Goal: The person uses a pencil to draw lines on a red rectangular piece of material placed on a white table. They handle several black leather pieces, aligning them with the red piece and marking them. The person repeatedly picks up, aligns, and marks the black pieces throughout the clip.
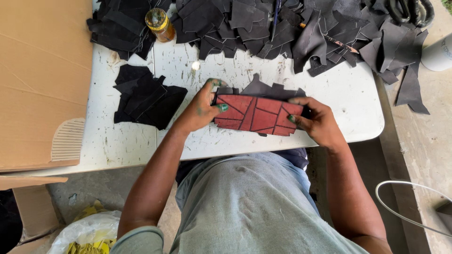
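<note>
While both hands are clamped on it, the red panel (256, 114) sits near the front edge of the white table (351, 96), roughly mid-width. Left hand (203, 107) grips its left end with thumb on top, green stain on the fingertips; right hand (316, 120) grips the right end the same way. So neither hand is free.

Progress-wise, my read: the red face looks fully covered in angular pieces with dark seams between them, so the patchwork on this one seems about done. Some dark pieces (268, 89) poke out from behind its top edge, so trimming or backing may be left. Can't tell what the underside looks like.

Around it: a small stack of black offcuts (143, 99) just left of the left hand, and a big heap of black scraps (282, 28) all along the back edge, spilling off the right corner. An amber bottle (160, 23) stands in the heap near the back left. Big cardboard sheet (42, 80) covers the left end of the table. White cable (405, 200) loops on the floor at right.

Nothing's really blocking the hands; the bare patch is just tight between the piles.
</note>
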